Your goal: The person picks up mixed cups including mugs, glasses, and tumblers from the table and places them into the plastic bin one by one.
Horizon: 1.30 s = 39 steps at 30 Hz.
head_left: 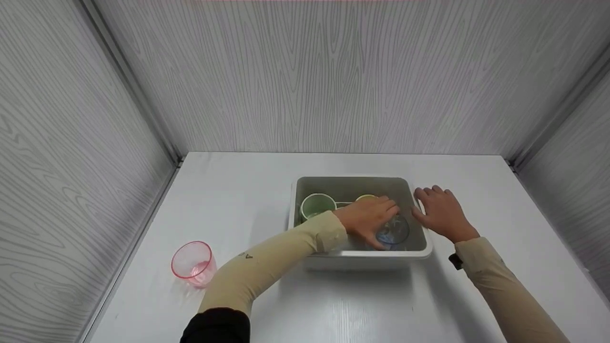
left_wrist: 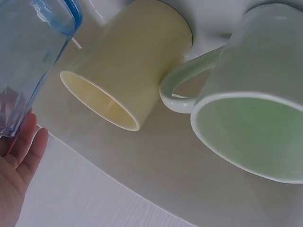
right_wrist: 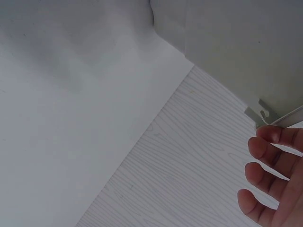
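A light grey bin (head_left: 367, 255) holds a green mug (head_left: 318, 205), a yellow mug (head_left: 366, 196) and a clear bluish drinking glass (head_left: 394, 231). My left hand (head_left: 369, 218) reaches into the bin and holds the glass, thumb on the near side and fingers across the far side. In the left wrist view the glass (left_wrist: 33, 52) is beside the yellow mug (left_wrist: 128, 61), with the green mug (left_wrist: 251, 118) farther right. At the bin's right rim, my right hand (head_left: 443, 212) has its fingers loosely bent; in the right wrist view, one fingertip appears against the rim.
A clear pink glass (head_left: 194, 264) stands on the white table (head_left: 233, 190), left of the bin and near my left forearm. Grey wood-grain panels (head_left: 333, 76) rise at the back and both sides.
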Each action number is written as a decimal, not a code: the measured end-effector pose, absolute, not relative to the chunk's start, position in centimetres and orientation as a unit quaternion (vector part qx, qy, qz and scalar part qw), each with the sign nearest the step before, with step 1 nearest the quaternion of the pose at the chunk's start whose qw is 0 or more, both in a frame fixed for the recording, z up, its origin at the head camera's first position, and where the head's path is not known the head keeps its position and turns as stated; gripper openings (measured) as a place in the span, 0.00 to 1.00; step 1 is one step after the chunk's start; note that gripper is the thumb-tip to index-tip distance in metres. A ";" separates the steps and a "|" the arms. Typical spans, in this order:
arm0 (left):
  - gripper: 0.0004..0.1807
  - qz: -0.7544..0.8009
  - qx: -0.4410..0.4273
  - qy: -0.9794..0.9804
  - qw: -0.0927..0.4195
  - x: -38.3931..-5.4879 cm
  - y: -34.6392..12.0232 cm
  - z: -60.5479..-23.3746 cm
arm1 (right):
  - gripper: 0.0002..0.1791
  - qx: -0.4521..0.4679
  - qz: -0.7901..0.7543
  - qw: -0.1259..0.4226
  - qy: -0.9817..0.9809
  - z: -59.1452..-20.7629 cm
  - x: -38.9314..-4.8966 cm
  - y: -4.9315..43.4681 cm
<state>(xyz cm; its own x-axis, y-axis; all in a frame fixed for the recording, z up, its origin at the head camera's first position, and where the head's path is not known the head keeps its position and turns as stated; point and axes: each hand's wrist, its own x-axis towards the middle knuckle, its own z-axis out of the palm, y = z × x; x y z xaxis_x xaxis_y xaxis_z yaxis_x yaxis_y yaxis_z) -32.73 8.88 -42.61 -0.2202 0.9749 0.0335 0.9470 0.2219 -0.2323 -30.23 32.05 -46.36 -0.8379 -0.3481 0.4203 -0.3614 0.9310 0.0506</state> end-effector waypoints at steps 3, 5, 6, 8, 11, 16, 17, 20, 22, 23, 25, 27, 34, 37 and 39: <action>0.49 0.092 -0.617 -0.775 0.099 -32.8 9.0 -42.7 | 0.17 0.183 0.016 0.214 -0.959 -46.3 -30.2 32.0; 0.49 0.098 -0.615 -0.775 0.105 -32.8 9.1 -42.8 | 0.17 0.183 0.017 0.212 -0.960 -46.3 -30.2 32.0; 0.50 0.100 -0.614 -0.775 0.108 -32.9 9.2 -42.9 | 0.17 0.182 0.016 0.211 -0.960 -46.3 -30.2 32.0; 0.50 0.104 -0.614 -0.774 0.114 -32.9 9.3 -43.0 | 0.17 0.181 0.017 0.209 -0.961 -46.3 -30.2 32.0; 0.51 0.110 -0.614 -0.772 0.121 -33.0 9.4 -43.2 | 0.17 0.181 0.018 0.208 -0.961 -46.3 -30.2 32.0; 0.51 0.116 -0.615 -0.768 0.132 -33.0 9.6 -43.2 | 0.16 0.186 0.020 0.214 -0.959 -46.4 -30.2 32.1; 0.51 0.119 -0.615 -0.768 0.134 -33.0 9.6 -43.2 | 0.15 0.187 0.020 0.216 -0.958 -46.4 -30.2 32.1; 0.51 0.127 -0.615 -0.766 0.138 -33.1 9.8 -43.3 | 0.14 0.189 0.023 0.218 -0.957 -46.4 -30.3 32.1; 0.51 0.129 -0.616 -0.766 0.135 -33.1 9.9 -43.4 | 0.13 0.188 0.023 0.219 -0.957 -46.4 -30.3 32.1; 0.51 0.128 -0.616 -0.766 0.133 -33.2 9.9 -43.5 | 0.14 0.188 0.022 0.219 -0.957 -46.4 -30.3 32.1; 0.51 0.126 -0.618 -0.765 0.129 -33.3 9.9 -43.7 | 0.14 0.188 0.021 0.218 -0.957 -46.4 -30.3 32.1; 0.51 0.125 -0.619 -0.765 0.126 -33.4 9.9 -43.8 | 0.14 0.188 0.020 0.219 -0.957 -46.3 -30.3 32.1; 0.52 0.132 -0.617 -0.768 0.113 -33.6 10.2 -44.2 | 0.15 0.187 0.014 0.212 -0.959 -46.3 -30.2 32.1; 0.52 0.140 -0.617 -0.766 0.113 -33.6 10.4 -44.3 | 0.16 0.186 0.016 0.210 -0.960 -46.3 -30.2 32.1; 0.52 0.146 -0.616 -0.766 0.112 -33.6 10.5 -44.4 | 0.16 0.186 0.016 0.210 -0.960 -46.3 -30.2 32.1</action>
